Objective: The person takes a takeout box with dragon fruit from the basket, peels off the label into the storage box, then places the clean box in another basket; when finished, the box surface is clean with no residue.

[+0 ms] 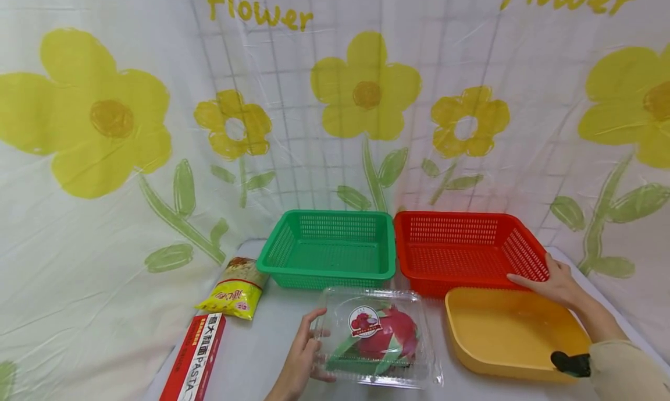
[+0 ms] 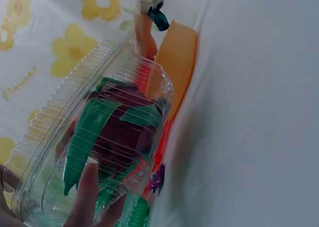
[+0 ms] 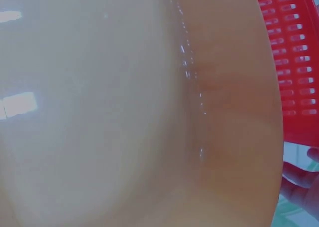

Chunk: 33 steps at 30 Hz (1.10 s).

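My left hand [image 1: 303, 351] grips the left side of a clear plastic clamshell box [image 1: 384, 372], its fingers spread along the wall. Inside the box lies a red dragon fruit [image 1: 395, 331] with green leaf tips; a round label [image 1: 364, 321] is on the lid. In the left wrist view the box [image 2: 45, 122] is tilted and lifted off the white surface. At the right, my right hand [image 1: 562, 284] holds the front right corner of a red basket [image 1: 450, 258], thumb over the rim. The right wrist view shows only some of its fingers [image 3: 299, 182].
A yellow-orange basin [image 1: 513, 331] stands under my right forearm, in front of the red basket. Beside that basket is a green basket [image 1: 335, 255]. On the left lie a yellow food packet [image 1: 235, 290] and a red pasta box [image 1: 193, 357]. A flowered curtain [image 1: 314, 174] hangs behind.
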Motion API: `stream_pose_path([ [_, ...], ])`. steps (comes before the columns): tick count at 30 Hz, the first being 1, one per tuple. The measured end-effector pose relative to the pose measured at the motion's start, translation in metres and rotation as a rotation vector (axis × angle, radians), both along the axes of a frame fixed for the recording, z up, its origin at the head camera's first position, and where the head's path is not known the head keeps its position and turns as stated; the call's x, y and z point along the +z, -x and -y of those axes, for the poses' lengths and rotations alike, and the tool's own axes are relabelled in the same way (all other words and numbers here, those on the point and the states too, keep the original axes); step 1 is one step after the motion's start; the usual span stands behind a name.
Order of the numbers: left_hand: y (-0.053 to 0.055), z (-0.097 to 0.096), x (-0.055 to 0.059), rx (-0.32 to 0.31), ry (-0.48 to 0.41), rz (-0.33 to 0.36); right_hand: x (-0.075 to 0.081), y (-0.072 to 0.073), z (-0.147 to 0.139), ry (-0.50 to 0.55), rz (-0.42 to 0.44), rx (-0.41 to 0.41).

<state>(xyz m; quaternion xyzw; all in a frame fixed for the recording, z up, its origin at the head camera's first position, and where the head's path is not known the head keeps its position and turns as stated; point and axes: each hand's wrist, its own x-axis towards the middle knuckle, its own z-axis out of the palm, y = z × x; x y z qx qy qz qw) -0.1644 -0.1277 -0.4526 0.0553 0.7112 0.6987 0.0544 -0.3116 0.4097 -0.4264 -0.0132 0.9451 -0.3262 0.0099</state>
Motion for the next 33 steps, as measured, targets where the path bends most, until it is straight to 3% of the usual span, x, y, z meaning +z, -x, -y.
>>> stream_pose_path([
  [5,-0.002,-0.002,-0.012,0.006,-0.004,-0.003,0.0,0.001,-0.001,-0.003,0.012,0.006],
  [11,-0.002,0.001,-0.021,-0.015,-0.022,0.044,0.001,0.001,-0.001,0.001,0.004,0.008],
  [20,0.0,0.004,-0.02,-0.162,0.077,0.04,0.006,0.002,-0.002,-0.01,0.026,0.021],
  [28,-0.003,0.017,-0.01,-0.276,0.305,-0.035,0.012,0.001,0.0,-0.048,0.076,0.018],
  [33,-0.005,0.025,0.006,-0.207,0.597,-0.154,0.014,-0.002,0.007,-0.051,0.082,0.022],
])
